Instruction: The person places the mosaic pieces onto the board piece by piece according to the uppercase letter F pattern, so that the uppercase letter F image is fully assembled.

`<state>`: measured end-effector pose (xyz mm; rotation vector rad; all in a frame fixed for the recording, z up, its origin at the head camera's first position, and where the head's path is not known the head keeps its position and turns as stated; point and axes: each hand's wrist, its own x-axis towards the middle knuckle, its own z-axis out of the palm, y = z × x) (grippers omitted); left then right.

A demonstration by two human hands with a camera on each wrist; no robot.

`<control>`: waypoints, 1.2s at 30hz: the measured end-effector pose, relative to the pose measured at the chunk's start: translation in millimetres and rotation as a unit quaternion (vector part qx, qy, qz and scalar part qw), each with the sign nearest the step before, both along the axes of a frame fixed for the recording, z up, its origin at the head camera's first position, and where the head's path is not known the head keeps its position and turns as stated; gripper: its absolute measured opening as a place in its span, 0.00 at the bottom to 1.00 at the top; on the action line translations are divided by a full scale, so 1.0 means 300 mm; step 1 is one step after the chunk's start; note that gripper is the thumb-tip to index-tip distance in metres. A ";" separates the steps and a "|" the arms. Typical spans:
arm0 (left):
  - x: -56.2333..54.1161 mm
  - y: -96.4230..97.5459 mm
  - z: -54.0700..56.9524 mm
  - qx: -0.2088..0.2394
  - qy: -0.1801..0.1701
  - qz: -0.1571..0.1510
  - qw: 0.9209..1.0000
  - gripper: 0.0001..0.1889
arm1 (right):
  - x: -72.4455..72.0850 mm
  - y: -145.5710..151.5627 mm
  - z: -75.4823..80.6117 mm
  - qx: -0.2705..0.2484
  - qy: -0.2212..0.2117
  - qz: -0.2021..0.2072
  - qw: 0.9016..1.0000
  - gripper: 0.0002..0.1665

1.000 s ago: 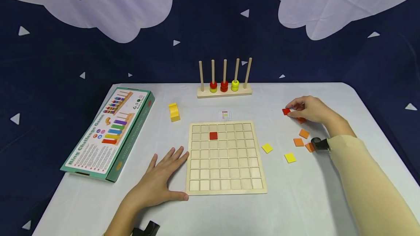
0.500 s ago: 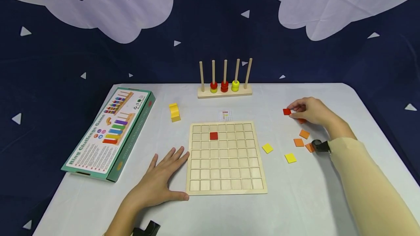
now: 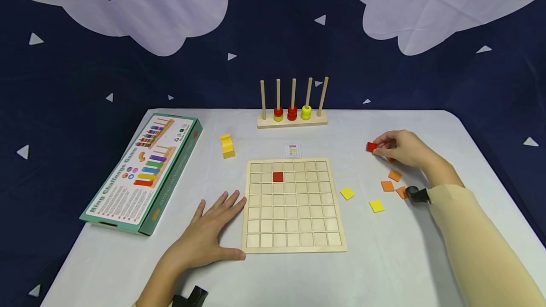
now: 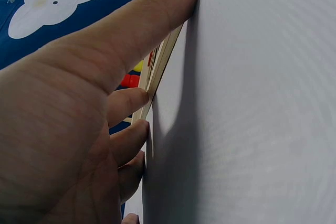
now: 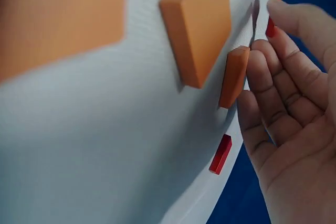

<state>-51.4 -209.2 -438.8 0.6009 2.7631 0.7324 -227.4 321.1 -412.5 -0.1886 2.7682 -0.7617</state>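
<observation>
Between thumb and index finger, my right hand point(image 3: 403, 147) pinches a red square tile point(image 3: 371, 147) at the table's right side. The right wrist view shows that red tile point(image 5: 271, 24) apart from the white surface. An orange tile point(image 5: 234, 77) lies close beside the other fingers, and a second red tile point(image 5: 220, 154) lies on the cloth. My left hand point(image 3: 207, 236) rests with spread fingers at the left edge of the wooden grid board point(image 3: 298, 253); thumb and fingertips touch its side point(image 4: 167, 53). One red tile point(image 3: 278, 176) sits in an upper cell of the board.
Several orange tiles point(image 3: 387, 186) and two yellow tiles point(image 3: 377, 206) lie right of the board. Behind it are a small pattern card point(image 3: 293, 150) and a peg stand point(image 3: 292, 122) with rings. A yellow block point(image 3: 227, 146) and a game box point(image 3: 141, 174) stand left.
My right hand has tilted the red tile up and shifted slightly towards me. My left hand has stayed at the board's edge.
</observation>
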 end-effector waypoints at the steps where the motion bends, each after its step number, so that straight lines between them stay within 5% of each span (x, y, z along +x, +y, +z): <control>1: 0.000 0.000 0.000 0.000 0.000 -0.001 1.000 0.63 | 0.003 -0.001 -0.002 -0.002 0.001 -0.001 1.000 0.24; 16: 0.000 0.000 0.000 -0.002 -0.004 -0.001 1.000 0.63 | 0.044 -0.122 0.018 -0.064 0.042 0.017 0.997 0.16; 36: 0.004 0.003 0.002 0.001 -0.005 0.000 1.000 0.63 | 0.099 -0.370 0.010 -0.074 0.073 0.128 0.986 0.11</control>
